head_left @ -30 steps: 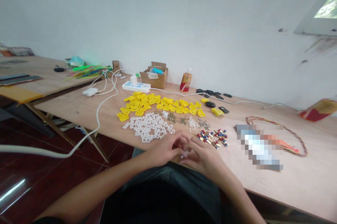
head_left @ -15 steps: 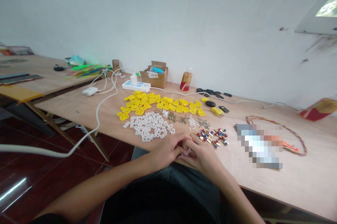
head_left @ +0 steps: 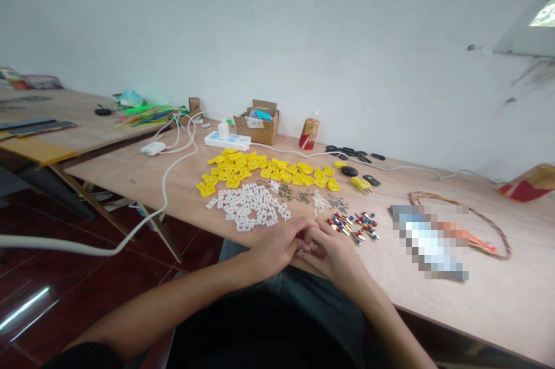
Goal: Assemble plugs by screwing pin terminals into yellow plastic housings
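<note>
At the table's front edge my left hand (head_left: pixel 278 247) and my right hand (head_left: pixel 332 249) meet, both with curled fingers pressed together. Whatever lies between the fingertips is hidden; only a small whitish bit shows. Just left of the hands spreads a pile of white plastic frames (head_left: pixel 254 207). Brass pins with red and blue ends (head_left: pixel 340 222) lie close to my right hand. Behind are small screws (head_left: pixel 285 191), thin white plastic pieces (head_left: pixel 319 201) and silver screws (head_left: pixel 337 202). Yellow plug shells (head_left: pixel 234 168) form a long heap beyond them.
A white power strip (head_left: pixel 228 140), a cardboard box (head_left: pixel 256 126) and a bottle (head_left: pixel 309 131) stand along the wall. Black plastic pieces (head_left: pixel 349 152) and a yellow plug (head_left: pixel 361 184) are at the back right. A braided cord (head_left: pixel 485 220) curves around a blurred-out object (head_left: pixel 429 242). A white cable (head_left: pixel 162 189) hangs at left.
The view has shifted slightly, so everything on the table sits a little further right. My hands stay together at the table edge, with barely any finger movement.
</note>
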Tool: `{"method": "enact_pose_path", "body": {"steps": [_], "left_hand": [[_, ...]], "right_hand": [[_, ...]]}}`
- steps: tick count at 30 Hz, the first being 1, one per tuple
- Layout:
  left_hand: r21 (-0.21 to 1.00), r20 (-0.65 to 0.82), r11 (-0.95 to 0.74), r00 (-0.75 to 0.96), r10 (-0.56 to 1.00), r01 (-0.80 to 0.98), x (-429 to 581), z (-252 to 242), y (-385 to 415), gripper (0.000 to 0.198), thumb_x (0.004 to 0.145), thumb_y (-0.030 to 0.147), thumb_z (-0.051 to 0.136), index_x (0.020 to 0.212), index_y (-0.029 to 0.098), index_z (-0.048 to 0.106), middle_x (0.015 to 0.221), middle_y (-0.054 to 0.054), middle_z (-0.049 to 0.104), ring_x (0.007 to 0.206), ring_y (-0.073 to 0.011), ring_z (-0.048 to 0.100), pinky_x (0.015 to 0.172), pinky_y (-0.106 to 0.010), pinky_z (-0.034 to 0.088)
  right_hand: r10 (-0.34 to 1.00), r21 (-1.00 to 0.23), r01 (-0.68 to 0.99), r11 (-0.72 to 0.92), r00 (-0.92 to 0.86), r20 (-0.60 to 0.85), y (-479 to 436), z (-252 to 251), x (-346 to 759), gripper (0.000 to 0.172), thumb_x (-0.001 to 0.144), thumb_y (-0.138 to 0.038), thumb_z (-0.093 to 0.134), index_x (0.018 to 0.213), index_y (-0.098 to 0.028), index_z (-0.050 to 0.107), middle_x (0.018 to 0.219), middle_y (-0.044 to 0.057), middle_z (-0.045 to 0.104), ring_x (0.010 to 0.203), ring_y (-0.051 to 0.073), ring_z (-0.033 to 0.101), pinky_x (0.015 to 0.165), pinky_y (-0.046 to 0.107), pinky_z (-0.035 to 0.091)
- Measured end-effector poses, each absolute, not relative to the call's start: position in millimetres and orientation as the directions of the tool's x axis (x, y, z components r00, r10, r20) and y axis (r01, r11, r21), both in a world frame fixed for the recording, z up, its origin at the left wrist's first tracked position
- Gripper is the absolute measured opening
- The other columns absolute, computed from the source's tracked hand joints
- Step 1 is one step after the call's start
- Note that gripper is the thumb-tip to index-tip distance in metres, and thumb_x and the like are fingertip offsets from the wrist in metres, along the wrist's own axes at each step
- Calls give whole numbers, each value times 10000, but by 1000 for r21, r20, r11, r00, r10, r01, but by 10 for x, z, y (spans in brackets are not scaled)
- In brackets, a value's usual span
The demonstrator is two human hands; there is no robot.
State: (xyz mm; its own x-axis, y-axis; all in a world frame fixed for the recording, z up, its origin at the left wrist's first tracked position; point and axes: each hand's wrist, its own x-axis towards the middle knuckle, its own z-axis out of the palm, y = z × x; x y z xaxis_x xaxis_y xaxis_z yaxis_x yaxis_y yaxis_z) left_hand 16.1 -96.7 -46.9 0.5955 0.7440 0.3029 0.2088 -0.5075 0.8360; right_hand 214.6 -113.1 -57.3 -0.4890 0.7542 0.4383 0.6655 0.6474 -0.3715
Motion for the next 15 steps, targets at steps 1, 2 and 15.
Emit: {"method": "enact_pose_path", "body": {"steps": [1,2,15], "left_hand": [[831,300,-509,589,750,225,156,-463,-960,292,837,10,512,1007,201,653,1012,-31,693,974,-217,636,911,-316,476],[828,295,-507,583,757,240,150,-456,-952,289,850,20,538,1031,202,670,1014,-31,699,966,-216,638,905,-315,479],[946,232,-318,558,797,61,141,-479,-881,364,859,53,656,1177,221,711,1015,-18,727,890,-183,668,817,-289,529]], "right_hand": [[751,-381,659,649,-477,456,-1127,-581,2157,184,915,-228,765,849,-238,593,938,26,655,765,186,672,650,260,499],[750,-388,656,648,-462,473,-1122,-593,2169,186,926,-261,766,849,-239,599,914,23,658,751,186,671,642,261,499],[687,-313,650,692,-463,560,-1111,-643,2254,118,1012,-349,698,1083,-263,738,1035,76,786,871,209,769,732,282,602]]}}
